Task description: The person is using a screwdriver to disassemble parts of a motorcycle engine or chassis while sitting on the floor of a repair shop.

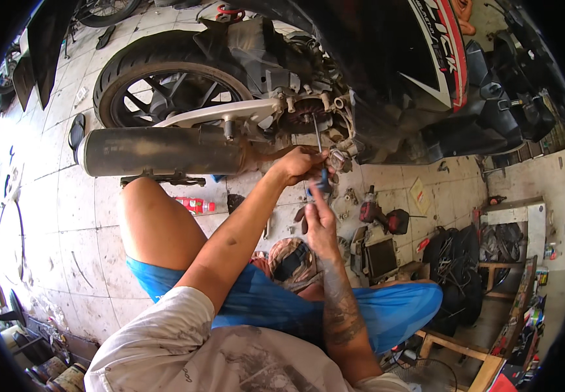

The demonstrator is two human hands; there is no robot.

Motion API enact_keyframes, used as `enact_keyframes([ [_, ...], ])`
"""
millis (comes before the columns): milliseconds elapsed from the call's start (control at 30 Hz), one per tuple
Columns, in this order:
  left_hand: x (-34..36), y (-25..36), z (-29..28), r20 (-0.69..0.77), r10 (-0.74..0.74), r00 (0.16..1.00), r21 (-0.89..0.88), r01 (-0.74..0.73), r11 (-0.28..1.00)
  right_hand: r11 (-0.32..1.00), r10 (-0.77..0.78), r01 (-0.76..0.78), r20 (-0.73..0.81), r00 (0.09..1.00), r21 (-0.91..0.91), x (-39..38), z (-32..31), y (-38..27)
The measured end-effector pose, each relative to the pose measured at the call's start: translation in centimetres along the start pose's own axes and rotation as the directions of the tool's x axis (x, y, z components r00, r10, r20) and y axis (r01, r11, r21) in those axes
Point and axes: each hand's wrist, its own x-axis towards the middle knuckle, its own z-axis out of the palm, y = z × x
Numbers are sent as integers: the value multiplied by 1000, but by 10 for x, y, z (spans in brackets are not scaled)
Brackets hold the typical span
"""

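Screwdriver (pixel 318 136), slim metal shaft, blue handle: one item, located at the engine's open side, beyond the person's knees and slightly right of the picture's middle. Long axis ran nearly straight away from the body, handle toward the person, tip at the round part (pixel 305 112) inside the engine housing. Whether the tip was seated could not be told.

Left hand (pixel 297 165): nearer the shaft, just beside the housing; fingers curled closed around the tool where shaft met handle. Right hand (pixel 320 223): below the handle's near end, fingers partly extended and somewhat blurred; whether it gripped or merely touched the handle could not be told.

Adjacent stock: rear tyre (pixel 107 77) and dark muffler (pixel 165 152), both to the left; red-and-black power tool (pixel 397 221) on the tiled floor (pixel 77 202), to the right.

Markings: large pale lettering on the black, white and red fairing (pixel 423 49); printed red label on a bottle (pixel 194 206) lying near the bent knee. On the screwdriver, no writing was discernible.
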Motion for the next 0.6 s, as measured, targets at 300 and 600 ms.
enact_keyframes([
  [300,-6,4,15,-97,-32,995,34,35,999,979,-27,44,85,996,-198,-4,5,12],
  [600,-1,0,24,-104,10,995,-14,-11,1000,972,-15,17,7,1000,-236,-7,1,5],
])
